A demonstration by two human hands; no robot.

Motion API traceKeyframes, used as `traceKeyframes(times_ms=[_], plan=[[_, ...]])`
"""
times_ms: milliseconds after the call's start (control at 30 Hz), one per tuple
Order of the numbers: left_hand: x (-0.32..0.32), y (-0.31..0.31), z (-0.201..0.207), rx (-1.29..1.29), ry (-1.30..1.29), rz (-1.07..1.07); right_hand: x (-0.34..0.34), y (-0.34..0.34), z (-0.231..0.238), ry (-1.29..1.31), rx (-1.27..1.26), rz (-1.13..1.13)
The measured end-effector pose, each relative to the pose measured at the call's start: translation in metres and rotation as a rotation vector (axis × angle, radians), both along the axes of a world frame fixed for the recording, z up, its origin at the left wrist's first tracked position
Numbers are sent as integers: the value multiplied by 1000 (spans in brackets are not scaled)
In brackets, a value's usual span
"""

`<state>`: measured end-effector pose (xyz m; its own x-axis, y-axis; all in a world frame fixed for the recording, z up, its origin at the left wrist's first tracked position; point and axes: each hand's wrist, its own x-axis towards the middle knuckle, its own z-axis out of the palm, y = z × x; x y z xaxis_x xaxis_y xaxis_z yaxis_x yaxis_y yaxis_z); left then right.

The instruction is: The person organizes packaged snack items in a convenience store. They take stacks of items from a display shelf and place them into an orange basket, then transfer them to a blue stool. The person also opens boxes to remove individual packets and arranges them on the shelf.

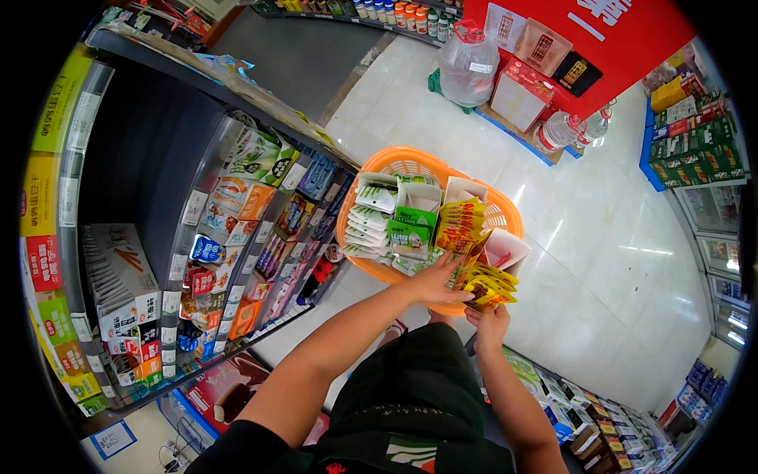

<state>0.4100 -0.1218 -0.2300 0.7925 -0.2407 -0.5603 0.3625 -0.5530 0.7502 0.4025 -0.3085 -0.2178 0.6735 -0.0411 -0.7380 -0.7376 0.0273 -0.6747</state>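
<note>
An orange plastic basket stands in front of me, filled with boxes of small snack packets. My left hand reaches over its near side, with fingers and thumb around some upright yellow snack packets. From below, my right hand grips a fanned bundle of yellow snack packets at the basket's right edge. An opened white carton sits just behind that bundle. On the left side of the basket are white-and-green packets in a stack and a green box. My fingertips are partly hidden among the packets.
A dark shelf unit with several rows of bagged snacks runs along my left. Ahead right, a red display holds cartons and water jugs. Boxed goods line the lower right. Pale tiled floor lies right of the basket.
</note>
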Motion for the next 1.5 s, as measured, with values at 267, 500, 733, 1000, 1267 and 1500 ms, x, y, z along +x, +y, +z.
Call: traceKeyframes(times_ms=[267, 500, 733, 1000, 1267, 1500], plan=[[12, 21, -41, -130, -23, -191, 4, 1, 2, 19, -39, 4], [30, 33, -25, 146, -16, -372, 1, -3, -4, 46, -80, -11], [30, 30, -14, 388, -57, -434, -4, 5, 4, 39, -41, -54], [26, 38, -9, 411, -41, -467, 4, 3, 9, 83, -102, -104], [22, 37, -15, 432, -46, -477, 36, 11, 6, -13, -139, -56], [17, 35, -18, 441, -21, -430, 72, 26, -22, -88, -201, 73]])
